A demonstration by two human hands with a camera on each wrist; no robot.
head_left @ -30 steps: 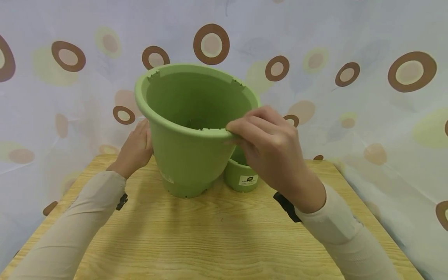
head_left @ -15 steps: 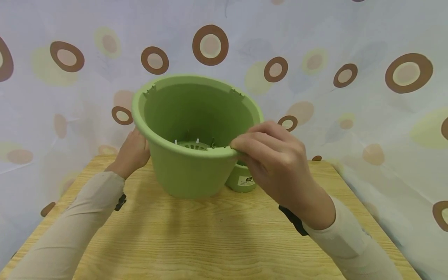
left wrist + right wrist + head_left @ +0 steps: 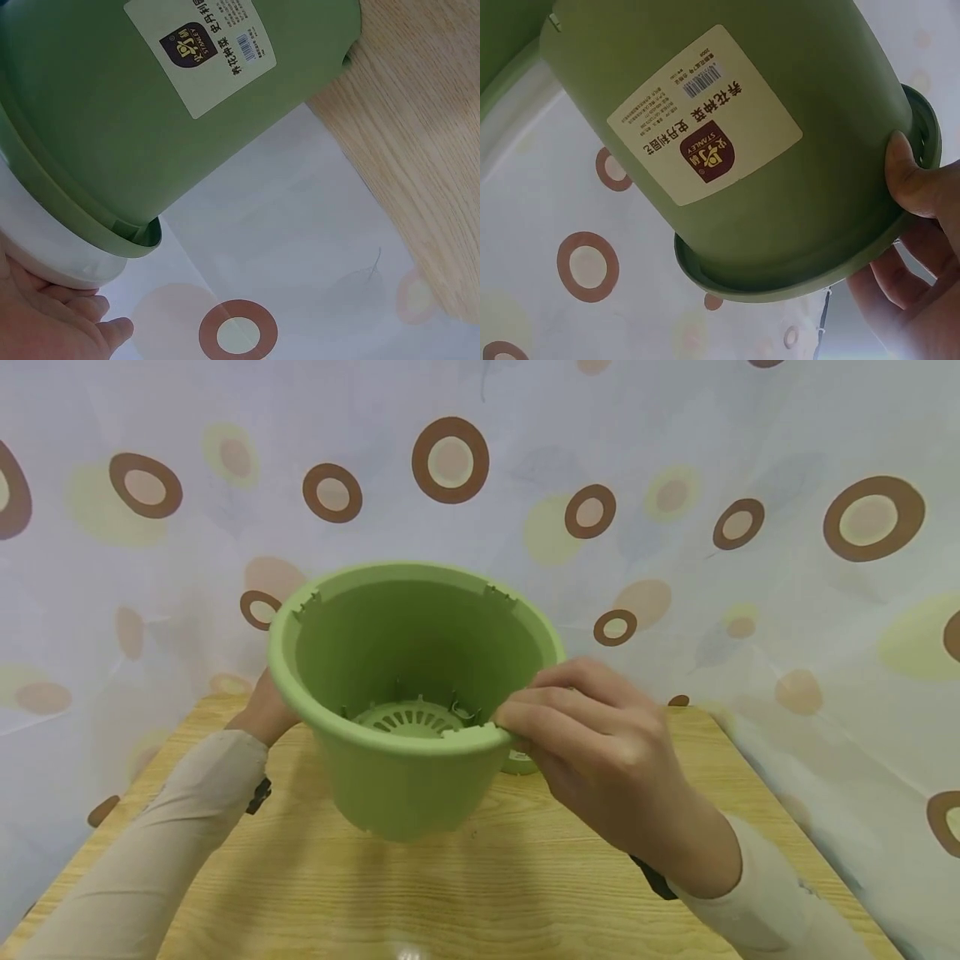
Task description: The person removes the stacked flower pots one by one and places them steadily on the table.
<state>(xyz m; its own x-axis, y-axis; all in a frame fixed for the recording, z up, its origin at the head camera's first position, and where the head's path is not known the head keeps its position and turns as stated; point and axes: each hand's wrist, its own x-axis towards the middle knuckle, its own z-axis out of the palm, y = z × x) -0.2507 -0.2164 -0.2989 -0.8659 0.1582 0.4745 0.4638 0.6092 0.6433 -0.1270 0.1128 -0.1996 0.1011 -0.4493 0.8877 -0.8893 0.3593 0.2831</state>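
A large green flowerpot (image 3: pixel 405 793) is tilted over the table in the head view, its mouth turned towards me and its slotted bottom visible inside. My right hand (image 3: pixel 600 743) pinches the near right of the rim. In the right wrist view the thumb (image 3: pixel 907 176) presses the pot beside its flange, with the other fingers underneath. My left hand (image 3: pixel 266 710) lies at the pot's left side, mostly hidden behind it. In the left wrist view its fingers (image 3: pixel 94 307) reach along a pale curved edge (image 3: pixel 67 247) beside the green rim. Labels (image 3: pixel 202 49) show on the pot.
A smaller green pot (image 3: pixel 517 764) stands on the wooden table (image 3: pixel 420 902) behind the large one, mostly covered by it and my right hand. A patterned sheet (image 3: pixel 450 385) with brown rings hangs behind and beside the table.
The large pot has come lower and nearer to me, with its mouth turned further towards me. My right hand moved down and slightly right with the rim. More of my left hand is hidden.
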